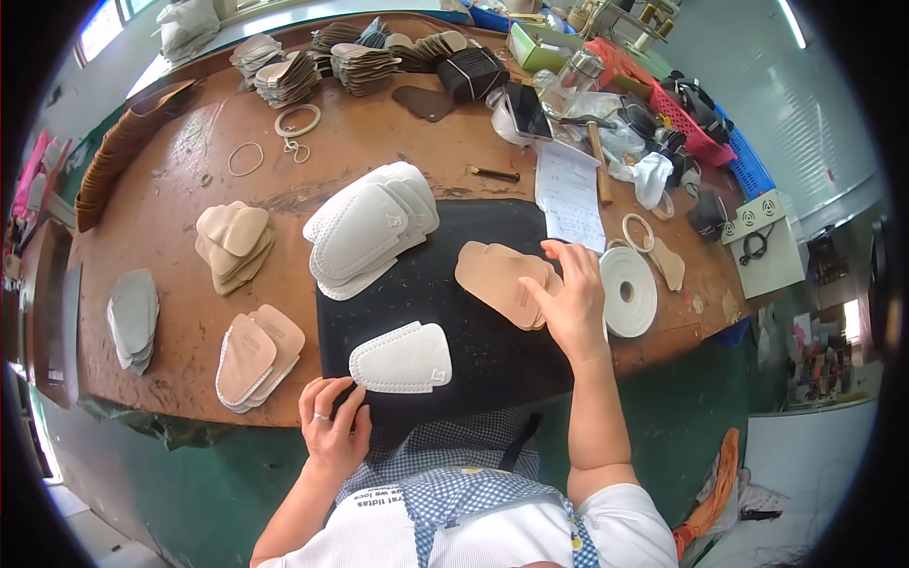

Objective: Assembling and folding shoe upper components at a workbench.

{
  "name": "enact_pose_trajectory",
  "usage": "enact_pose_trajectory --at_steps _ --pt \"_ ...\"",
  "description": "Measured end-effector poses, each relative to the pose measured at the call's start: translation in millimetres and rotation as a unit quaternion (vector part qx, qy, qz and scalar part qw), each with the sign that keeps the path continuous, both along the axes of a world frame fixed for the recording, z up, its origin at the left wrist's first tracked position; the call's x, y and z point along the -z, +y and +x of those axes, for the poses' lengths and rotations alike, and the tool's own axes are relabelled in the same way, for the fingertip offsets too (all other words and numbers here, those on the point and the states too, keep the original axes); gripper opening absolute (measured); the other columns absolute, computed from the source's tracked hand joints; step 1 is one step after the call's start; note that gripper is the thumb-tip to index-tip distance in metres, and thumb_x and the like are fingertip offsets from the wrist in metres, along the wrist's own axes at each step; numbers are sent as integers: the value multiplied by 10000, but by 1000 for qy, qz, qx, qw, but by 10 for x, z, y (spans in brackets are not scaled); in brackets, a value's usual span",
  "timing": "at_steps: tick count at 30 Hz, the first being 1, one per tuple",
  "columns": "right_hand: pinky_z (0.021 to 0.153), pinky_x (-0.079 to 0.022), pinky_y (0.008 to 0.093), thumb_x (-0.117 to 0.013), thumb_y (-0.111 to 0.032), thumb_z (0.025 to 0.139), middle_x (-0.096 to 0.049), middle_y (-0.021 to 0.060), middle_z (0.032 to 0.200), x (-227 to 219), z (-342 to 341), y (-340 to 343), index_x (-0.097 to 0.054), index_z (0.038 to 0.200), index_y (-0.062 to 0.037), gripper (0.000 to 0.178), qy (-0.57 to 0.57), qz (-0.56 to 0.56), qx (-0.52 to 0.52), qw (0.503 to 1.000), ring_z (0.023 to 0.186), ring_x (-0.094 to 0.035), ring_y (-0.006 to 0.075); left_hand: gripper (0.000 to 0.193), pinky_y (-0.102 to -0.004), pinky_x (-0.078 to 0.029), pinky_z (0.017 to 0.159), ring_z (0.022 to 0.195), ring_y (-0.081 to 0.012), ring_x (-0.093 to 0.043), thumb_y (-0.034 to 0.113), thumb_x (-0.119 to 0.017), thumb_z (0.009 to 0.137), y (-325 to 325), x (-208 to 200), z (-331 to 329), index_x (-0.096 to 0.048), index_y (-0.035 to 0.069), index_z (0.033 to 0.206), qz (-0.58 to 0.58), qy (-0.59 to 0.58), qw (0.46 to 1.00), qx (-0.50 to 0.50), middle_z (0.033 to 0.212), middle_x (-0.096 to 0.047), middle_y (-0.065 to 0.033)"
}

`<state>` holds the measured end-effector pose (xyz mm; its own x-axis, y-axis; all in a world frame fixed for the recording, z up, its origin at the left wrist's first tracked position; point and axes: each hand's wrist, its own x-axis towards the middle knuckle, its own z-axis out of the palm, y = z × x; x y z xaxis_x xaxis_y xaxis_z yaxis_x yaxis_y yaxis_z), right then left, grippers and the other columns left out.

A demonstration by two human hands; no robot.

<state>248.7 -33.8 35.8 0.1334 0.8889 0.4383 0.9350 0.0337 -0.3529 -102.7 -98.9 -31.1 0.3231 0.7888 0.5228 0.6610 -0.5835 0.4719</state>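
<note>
A white shoe-upper-shaped piece [401, 360] with a stitched edge lies flat on the black mat [483, 379] in front of me. My left hand [333, 428] is at its lower left corner, fingertips bent against the edge, thumb held apart. Over to the right, my right hand [572, 301] reaches onto a small stack of tan pieces [500, 284]. Its thumb rests on the top piece while the index finger is spread away, so nothing is gripped. Beyond the single white piece sits a pile of similar white pieces [365, 237].
Tan-and-white pieces [248, 355], beige pieces [232, 241] and grey pieces [134, 317] lie at the left. A white tape roll [629, 292] is beside my right hand. Behind it are a paper sheet [568, 194], a hammer [599, 161] and a pink basket [691, 128].
</note>
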Motion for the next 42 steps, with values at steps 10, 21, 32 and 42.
enact_pose_trajectory --at_steps 10,21,32,42 --pt "862 -520 412 -838 -218 812 -649 106 989 -9 64 38 -664 1006 -24 325 21 -106 -44 993 986 -636 308 341 -461 -521 940 1127 -368 -591 -58 -740 740 30 -80 174 -723 32 1068 1 -5 1000 6 1232 -650 -138" --pt "809 -512 402 -871 -190 753 -617 97 918 -96 162 137 -629 914 -26 333 35 -141 -78 986 879 -596 281 309 -451 -523 939 1139 -363 -594 -60 -739 761 5 -70 228 -734 48 1051 -6 -11 1000 -10 1241 -654 -125" --pt "901 -525 289 -786 38 831 -637 52 1087 -87 -197 -117 -808 991 -25 173 375 -142 -203 894 1176 -574 175 354 -470 -528 953 1106 -358 -610 -40 -759 750 -15 -78 135 -738 53 1091 10 -27 1000 -9 1211 -657 -125" --pt "780 -537 234 -787 -58 897 -739 31 949 135 -1116 -158 -710 1067 5 197 472 -299 -165 813 878 -655 73 385 -526 -500 1033 1079 -303 -608 12 -788 723 -62 48 82 -773 80 1101 32 2 999 -38 1149 -661 -93"
